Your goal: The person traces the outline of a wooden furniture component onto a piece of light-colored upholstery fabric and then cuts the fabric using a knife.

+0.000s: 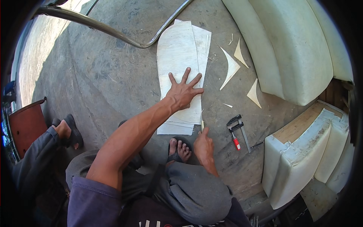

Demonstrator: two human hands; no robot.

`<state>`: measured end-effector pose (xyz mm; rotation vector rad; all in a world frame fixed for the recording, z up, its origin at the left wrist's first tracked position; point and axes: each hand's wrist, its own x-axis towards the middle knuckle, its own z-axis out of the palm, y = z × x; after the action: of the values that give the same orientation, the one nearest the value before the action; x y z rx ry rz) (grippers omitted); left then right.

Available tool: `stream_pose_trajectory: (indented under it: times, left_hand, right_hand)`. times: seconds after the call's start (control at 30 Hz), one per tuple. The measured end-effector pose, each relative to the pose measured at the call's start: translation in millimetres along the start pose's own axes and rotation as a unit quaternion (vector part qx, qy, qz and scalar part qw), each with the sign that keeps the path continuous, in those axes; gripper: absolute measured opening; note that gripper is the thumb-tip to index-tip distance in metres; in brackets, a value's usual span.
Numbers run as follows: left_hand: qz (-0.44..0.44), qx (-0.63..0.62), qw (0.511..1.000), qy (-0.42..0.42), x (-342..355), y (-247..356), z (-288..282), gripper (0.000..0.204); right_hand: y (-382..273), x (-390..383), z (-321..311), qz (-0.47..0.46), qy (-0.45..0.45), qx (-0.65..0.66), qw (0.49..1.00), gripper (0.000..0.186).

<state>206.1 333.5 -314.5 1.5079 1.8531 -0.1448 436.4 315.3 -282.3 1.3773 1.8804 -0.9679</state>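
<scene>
My left hand (184, 90) is spread flat on a stack of pale, thin wooden sheets (176, 49); the top one has a rounded upper corner. My right hand (203, 143) is below it at the sheets' lower right edge, closed on a thin cutting tool (202, 123), whose details are too small to make out. Curved, pointed offcuts (230, 68) lie to the right of the stack with a few slivers. Below them lies a bar clamp (236, 126) with a red handle.
A bent metal tube (109, 32) crosses the upper left. Cream padded seat sections (295, 53) and another padded piece with exposed wood (295, 174) stand on the right. At left are a red-brown panel (26, 128) and another person's sandalled foot (70, 132) on the grey floor (94, 75).
</scene>
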Motion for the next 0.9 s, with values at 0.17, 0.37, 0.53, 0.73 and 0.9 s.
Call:
stream_pose_trajectory:
  times: [0.17,0.37,0.53,0.73,0.9]
  left_hand:
    - [-0.013,0.021,1.000,0.008,0.2,1.9,1.3,0.073]
    - [-0.012,0.025,1.000,-0.002,-1.0,1.7,-0.9,0.072]
    - [0.001,0.014,1.000,0.001,4.4,7.9,-7.7,0.074]
    - [-0.010,0.017,1.000,0.003,0.2,5.2,-2.4,0.078]
    - [-0.008,0.023,1.000,-0.004,5.6,9.6,-2.7,0.080]
  right_hand:
    - [4.4,-6.6,3.5,0.007,-0.009,0.027,1.000,0.023]
    - [5.5,-12.5,3.8,0.011,-0.018,0.044,0.999,0.024]
    - [30.4,-32.6,9.3,0.030,-0.012,0.038,0.999,0.026]
    - [17.4,-19.4,-11.8,0.000,0.074,0.090,0.993,0.027]
    - [17.3,9.7,9.7,-0.051,0.088,0.110,0.989,0.027]
